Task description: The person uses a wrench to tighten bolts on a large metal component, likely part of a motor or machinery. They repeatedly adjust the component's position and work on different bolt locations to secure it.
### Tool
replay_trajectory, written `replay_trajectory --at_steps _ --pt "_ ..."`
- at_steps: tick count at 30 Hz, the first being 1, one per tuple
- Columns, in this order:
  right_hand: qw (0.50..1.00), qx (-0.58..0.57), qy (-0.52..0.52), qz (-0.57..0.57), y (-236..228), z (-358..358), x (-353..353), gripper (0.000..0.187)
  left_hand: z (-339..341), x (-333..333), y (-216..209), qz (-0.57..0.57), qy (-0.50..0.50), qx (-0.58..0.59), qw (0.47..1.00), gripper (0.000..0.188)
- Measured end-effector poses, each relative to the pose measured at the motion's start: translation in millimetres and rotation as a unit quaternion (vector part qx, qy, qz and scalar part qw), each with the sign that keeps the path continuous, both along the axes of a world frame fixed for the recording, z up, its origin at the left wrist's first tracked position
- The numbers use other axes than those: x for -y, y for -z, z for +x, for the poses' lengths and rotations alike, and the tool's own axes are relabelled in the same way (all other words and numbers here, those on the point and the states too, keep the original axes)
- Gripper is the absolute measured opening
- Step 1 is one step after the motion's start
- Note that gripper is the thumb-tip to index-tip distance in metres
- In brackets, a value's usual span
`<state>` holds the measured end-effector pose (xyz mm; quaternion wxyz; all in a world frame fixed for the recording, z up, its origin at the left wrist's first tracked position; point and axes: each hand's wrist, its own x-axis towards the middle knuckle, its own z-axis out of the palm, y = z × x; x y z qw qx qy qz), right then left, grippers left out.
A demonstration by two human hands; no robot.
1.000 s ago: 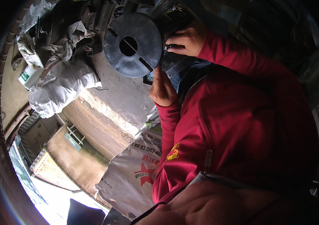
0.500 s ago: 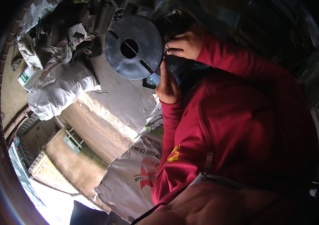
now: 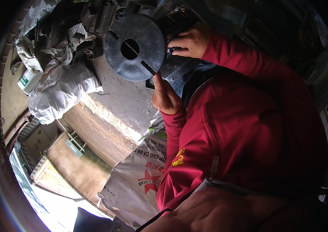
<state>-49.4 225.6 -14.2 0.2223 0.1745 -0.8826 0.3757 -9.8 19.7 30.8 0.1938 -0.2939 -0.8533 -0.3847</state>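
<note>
A grey round reel (image 3: 113, 54), its face pierced by a central hole and narrow slots, stands before me at the top middle. My left hand (image 3: 166, 96) is at its lower right rim; one finger reaches to the outer end of a slot, while the other fingers are curled or hidden, apparently gripping the edge. My right hand (image 3: 191, 41) is at the right rim, fingers bent and closed together around a small dark thing too unclear to name. Shadow hides what lies behind the reel.
White plastic sacking (image 3: 61, 92) lies to the left, beside a white container with a green label (image 3: 28, 81). A printed white sack (image 3: 133, 183) lies at the lower middle. Dark metal parts (image 3: 98, 19) crowd the top. A dark metal plate (image 3: 175, 73) sits between my hands and body.
My left hand has moved down and left, away from my right fingers and along the rim to the slot's end. The reel has shifted slightly left. More of the plate behind shows.
</note>
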Motion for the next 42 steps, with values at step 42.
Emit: replay_trajectory --at_steps 42 --pt "0.999 -0.031 0.033 -0.031 -3 -2 11 0.015 -9 1 20 -0.09 -0.021 0.017 0.996 0.049"
